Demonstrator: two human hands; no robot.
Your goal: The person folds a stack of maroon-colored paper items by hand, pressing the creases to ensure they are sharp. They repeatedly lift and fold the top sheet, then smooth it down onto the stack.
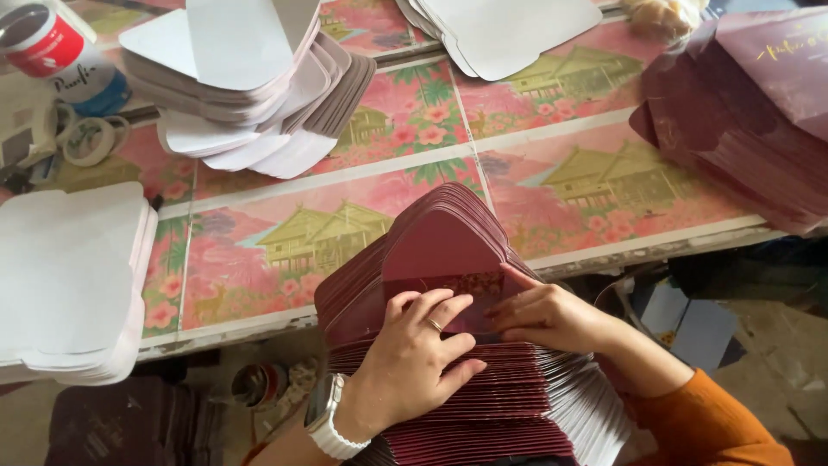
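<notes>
— Where are the hands?

— Both are low in the head view, on a fanned stack of maroon envelopes [448, 259] that leans from the person's lap up against the front edge of the desk [362, 185]. The left hand [414, 354], with a ring and a white watch at the wrist, lies flat across the stack, its fingers [444, 324] spread and pressing the near sheets down; they clamp nothing.

— And the right?

— The right hand [548, 315], in an orange sleeve, sits just beside it on the stack's right flank. Its fingers [517, 278] point toward the left, the forefinger touching the lower edge of the front envelope's raised flap. Whether thumb and forefinger actually pinch that edge I cannot tell; the thumb is hidden.

— So which way does the front envelope lie from them?

— Directly ahead of both hands, away from the body. The stack's long axis runs from the person toward the desk, and the flap stands upright at its far end. The right hand is the nearer one to the flap.

— What else is about?

— Stacks of white card blanks [250, 78] at the desk's back and left, another maroon pile [742, 121] at the right, tape rolls [86, 138] and a red-and-white can [52, 47] at far left.
</notes>
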